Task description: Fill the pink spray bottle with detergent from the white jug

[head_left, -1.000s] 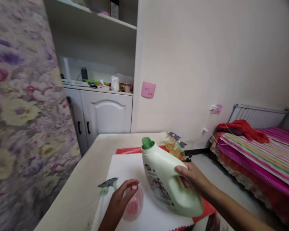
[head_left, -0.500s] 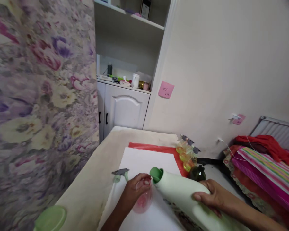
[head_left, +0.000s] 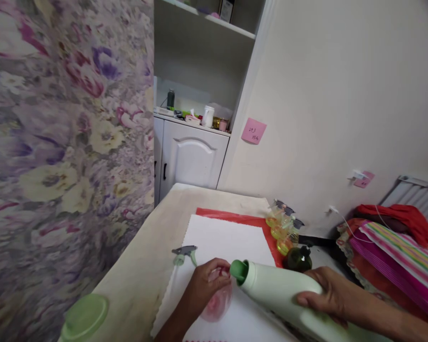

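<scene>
My left hand (head_left: 209,285) grips the neck of a small clear pink bottle (head_left: 217,304) standing on white paper (head_left: 224,237). In my right hand (head_left: 331,297) is a large pale green detergent bottle (head_left: 281,285), tipped on its side. Its green spout (head_left: 239,271) sits right by the pink bottle's mouth; whether liquid flows I cannot make out. A grey and green spray nozzle (head_left: 185,254) lies at the paper's left edge. A round green cap (head_left: 84,316) rests at the table's near left.
Several small spray bottles (head_left: 283,230) with yellow liquid line the right side, beside a dark green round bottle (head_left: 298,259). Red paper (head_left: 231,217) shows beneath the white sheet. A floral curtain (head_left: 71,142) hangs left; a wall and a cabinet (head_left: 190,156) stand behind the table.
The whole view has shifted, so things appear slightly farther right. Both hands keep their holds, and the detergent bottle stays tipped toward the pink bottle.
</scene>
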Available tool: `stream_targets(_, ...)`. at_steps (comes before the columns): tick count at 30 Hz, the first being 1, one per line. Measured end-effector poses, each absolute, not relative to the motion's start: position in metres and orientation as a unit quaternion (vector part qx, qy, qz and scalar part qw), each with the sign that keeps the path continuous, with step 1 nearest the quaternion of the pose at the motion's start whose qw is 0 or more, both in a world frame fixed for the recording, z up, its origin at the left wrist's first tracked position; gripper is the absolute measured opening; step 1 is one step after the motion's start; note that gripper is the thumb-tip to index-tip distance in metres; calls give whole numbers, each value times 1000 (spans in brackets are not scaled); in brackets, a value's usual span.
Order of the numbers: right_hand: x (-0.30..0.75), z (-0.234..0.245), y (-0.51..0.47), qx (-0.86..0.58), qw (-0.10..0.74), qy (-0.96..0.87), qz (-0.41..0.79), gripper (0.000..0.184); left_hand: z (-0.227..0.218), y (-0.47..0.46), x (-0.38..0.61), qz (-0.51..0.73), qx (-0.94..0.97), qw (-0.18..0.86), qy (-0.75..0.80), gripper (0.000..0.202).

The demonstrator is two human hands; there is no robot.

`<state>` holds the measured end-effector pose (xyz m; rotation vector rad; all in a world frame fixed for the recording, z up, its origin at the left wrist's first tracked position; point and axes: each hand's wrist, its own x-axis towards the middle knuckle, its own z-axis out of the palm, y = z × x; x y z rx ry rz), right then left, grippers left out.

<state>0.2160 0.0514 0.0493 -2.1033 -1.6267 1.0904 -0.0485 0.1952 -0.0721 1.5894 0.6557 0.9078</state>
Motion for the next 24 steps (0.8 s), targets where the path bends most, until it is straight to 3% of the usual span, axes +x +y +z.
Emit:
stream_targets(16,209,71,54,-735,67,-590,329,46,-77,196,-39,402,652,586,267,15)
stream_targets(24,217,73,63,-725,39,-644,241,47,-79,199,-32,402,628,612,264,17)
